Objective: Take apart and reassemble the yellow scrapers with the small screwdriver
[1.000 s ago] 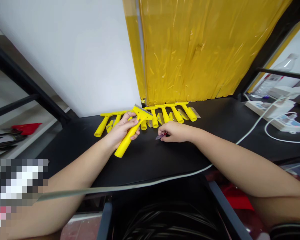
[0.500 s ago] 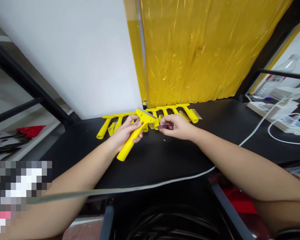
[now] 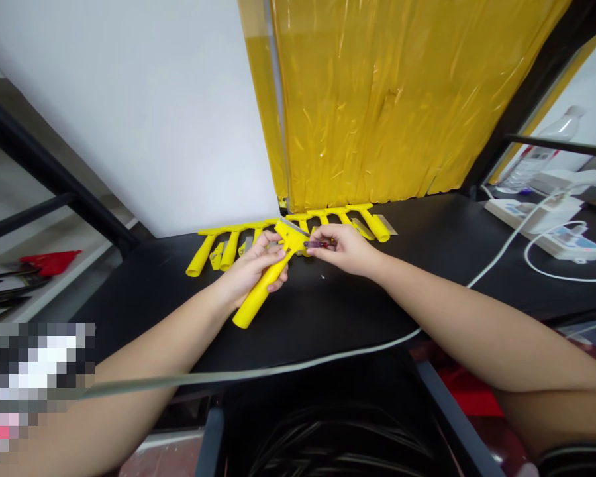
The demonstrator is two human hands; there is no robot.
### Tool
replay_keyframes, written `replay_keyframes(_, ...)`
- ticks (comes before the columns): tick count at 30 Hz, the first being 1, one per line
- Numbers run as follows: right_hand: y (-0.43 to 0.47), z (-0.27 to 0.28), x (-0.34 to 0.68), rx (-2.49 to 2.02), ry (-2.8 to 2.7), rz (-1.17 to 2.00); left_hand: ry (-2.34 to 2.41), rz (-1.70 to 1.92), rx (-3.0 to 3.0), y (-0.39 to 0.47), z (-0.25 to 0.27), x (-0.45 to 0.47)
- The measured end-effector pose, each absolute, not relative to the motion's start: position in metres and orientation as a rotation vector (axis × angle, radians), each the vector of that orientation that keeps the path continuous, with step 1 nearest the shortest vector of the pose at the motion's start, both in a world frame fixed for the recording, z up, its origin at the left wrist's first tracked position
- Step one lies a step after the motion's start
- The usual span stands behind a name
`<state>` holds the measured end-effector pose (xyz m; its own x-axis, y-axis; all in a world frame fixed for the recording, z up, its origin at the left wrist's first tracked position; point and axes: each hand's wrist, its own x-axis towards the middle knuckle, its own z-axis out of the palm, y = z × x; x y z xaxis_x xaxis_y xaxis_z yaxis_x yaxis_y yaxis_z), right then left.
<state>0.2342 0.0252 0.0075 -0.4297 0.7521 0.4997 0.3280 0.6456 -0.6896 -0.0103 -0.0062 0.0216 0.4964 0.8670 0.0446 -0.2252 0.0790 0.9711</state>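
Observation:
My left hand [image 3: 263,265] is closed around the neck of a yellow scraper [image 3: 262,289], its handle pointing down toward me. A metal blade [image 3: 294,226] lies along the scraper's upper edge. At the right side of the scraper's head, my right hand [image 3: 345,246] pinches a small screwdriver [image 3: 320,244] with a purple and red see-through handle. The screwdriver's tip end is at the head; exact contact is too small to make out. Behind both hands, several more yellow scrapers [image 3: 201,255] lie in a row, with loose yellow plates [image 3: 217,254] and blades among them.
A tiny metallic piece [image 3: 322,277] lies on the black tabletop [image 3: 357,305]. A white cable [image 3: 328,361] crosses the front edge. At right are white power strips [image 3: 566,232] and a plastic bottle [image 3: 541,152]. White and yellow-wrapped panels [image 3: 377,99] stand behind.
The screwdriver in my right hand has moved left, up to the scraper's head. My left hand has turned the scraper slightly, bringing its head round. The whole view has shifted a little.

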Motion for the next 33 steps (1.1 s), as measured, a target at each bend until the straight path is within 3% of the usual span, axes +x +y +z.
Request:
replay_keyframes(24, 0.033, 0.007, 0.233, -0.908, -1.724, 1.14, 0.689, 0.822, 1.247, -0.009, 0.023, -0.009)
replay_keyframes(28, 0.038, 0.002, 0.236, -0.946, -1.72, 1.064, 0.764, 0.852, 1.139, -0.002, 0.022, -0.01)
replay_keyframes(33, 0.041, 0.007, 0.246, -0.883, -1.732, 0.754, 0.845, 0.939, 1.034, 0.005, 0.022, -0.009)
